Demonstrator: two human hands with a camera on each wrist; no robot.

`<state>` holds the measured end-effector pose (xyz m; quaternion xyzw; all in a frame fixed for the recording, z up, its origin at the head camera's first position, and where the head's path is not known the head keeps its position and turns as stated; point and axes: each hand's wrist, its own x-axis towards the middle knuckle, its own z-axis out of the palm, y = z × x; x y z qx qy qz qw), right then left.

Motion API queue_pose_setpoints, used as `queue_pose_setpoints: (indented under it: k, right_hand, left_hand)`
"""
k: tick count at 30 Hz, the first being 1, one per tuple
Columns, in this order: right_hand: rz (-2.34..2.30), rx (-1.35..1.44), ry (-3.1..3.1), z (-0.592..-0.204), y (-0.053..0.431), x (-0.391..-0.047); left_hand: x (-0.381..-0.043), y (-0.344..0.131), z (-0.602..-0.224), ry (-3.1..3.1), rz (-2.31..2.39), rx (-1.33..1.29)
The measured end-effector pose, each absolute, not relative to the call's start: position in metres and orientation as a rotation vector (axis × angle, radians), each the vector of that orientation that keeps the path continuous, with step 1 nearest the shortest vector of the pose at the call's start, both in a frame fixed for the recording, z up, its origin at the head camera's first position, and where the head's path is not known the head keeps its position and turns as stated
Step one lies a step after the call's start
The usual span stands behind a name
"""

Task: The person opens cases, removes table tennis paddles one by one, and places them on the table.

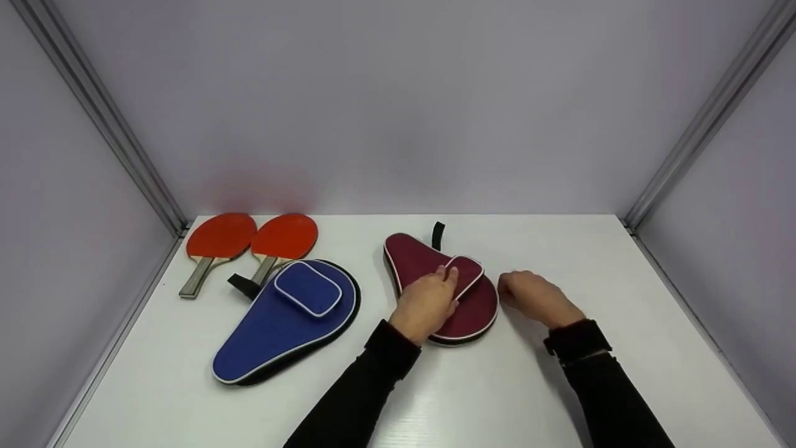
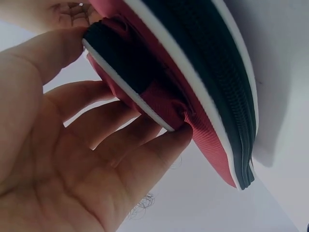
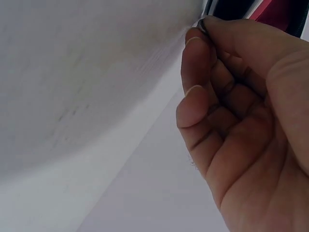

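Teardrop-shaped, white-piped maroon case (image 1: pixel 476 309), pocket (image 1: pixel 469 272) in grip of left hand (image 1: pixel 428 303), dark tab (image 3: pixel 202 26) in pinch of right hand (image 1: pixel 536 297)

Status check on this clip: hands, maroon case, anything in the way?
Left hand gripping pocket of maroon case. Right hand pinching small dark tab by its edge. Blue case and red paddles off to the left, not blocking.

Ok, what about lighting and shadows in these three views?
Head view: bright overall, with a reddish glow on the back wall behind the red paddles and a soft shadow beside the right sleeve; left wrist view: the pocket of the maroon case is dark inside; right wrist view: dimmer, with a broad grey shadow across the table.
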<state>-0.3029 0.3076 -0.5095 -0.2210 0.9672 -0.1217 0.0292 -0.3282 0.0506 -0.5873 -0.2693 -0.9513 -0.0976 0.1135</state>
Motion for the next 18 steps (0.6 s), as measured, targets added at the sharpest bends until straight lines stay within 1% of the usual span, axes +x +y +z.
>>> queue_pose_setpoints:
  k: [5, 18]
  right_hand:
    - [-0.375, -0.669, 2.98, -0.509, 0.308, -0.302]
    - [-0.425, -0.658, 2.94, -0.508, 0.309, -0.304]
  left_hand:
    - [-0.341, 0.055, -0.593, -2.743, -0.211, -0.757]
    - [-0.369, 0.062, -0.587, -2.837, -0.204, -0.704]
